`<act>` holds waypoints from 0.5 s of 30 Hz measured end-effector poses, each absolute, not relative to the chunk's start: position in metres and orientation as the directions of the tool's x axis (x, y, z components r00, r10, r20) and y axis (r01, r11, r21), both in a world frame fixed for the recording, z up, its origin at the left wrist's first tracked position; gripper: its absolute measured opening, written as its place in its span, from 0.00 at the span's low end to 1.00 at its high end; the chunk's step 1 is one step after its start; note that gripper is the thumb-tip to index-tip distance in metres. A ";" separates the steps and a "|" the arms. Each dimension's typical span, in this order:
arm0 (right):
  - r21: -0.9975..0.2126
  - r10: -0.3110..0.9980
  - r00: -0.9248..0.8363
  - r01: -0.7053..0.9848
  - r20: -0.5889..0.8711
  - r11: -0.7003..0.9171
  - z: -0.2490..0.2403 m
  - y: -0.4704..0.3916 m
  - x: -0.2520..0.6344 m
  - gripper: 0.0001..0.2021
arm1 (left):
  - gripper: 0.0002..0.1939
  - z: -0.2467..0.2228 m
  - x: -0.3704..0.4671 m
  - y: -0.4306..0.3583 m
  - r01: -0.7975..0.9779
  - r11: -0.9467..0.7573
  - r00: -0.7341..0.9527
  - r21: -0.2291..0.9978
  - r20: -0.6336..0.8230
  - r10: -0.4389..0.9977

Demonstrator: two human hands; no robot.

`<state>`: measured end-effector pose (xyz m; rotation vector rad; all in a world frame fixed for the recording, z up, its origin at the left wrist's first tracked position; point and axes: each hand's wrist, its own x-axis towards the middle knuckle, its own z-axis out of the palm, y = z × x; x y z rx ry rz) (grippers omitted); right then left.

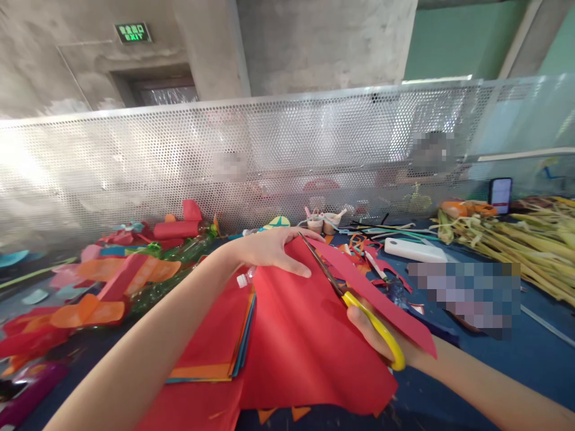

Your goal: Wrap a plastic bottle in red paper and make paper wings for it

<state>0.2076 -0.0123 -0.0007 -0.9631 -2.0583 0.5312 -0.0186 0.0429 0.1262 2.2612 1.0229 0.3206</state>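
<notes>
A large red sheet (296,335) lies curved in front of me, with a narrow red strip (381,293) partly cut away along its right side. My left hand (274,248) holds the sheet's far edge, its thumb on top and its fingertips partly hidden. Yellow-handled scissors (371,323) are in my right hand (372,335), their blades at the cut between sheet and strip, pointing away from me. The strip passes over my right wrist. Under the sheet's left side sits a stack of coloured sheets (211,341), red on top with orange and blue edges.
Orange and red cutouts (112,275) and green bottles (193,248) cover the left. Small cups (331,222), paper scraps and a white tool (415,250) lie beyond. Dry husks (530,245) and a phone (500,195) are at right. A perforated metal screen (278,149) stands behind.
</notes>
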 end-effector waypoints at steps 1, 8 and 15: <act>-0.637 0.783 -0.416 0.457 0.463 0.620 0.000 -0.012 0.207 0.24 | 0.35 0.127 -0.019 0.043 0.597 -0.507 0.669 0.622 -0.037 0.743; -0.646 0.785 -0.453 0.456 0.424 0.612 0.005 -0.004 0.198 0.23 | 0.37 0.121 -0.022 0.048 0.650 -0.514 0.634 0.560 -0.027 0.773; -0.732 0.820 -0.426 0.402 0.383 0.550 0.002 0.003 0.193 0.29 | 0.35 0.099 -0.025 0.073 0.543 -0.503 0.715 0.673 -0.056 0.697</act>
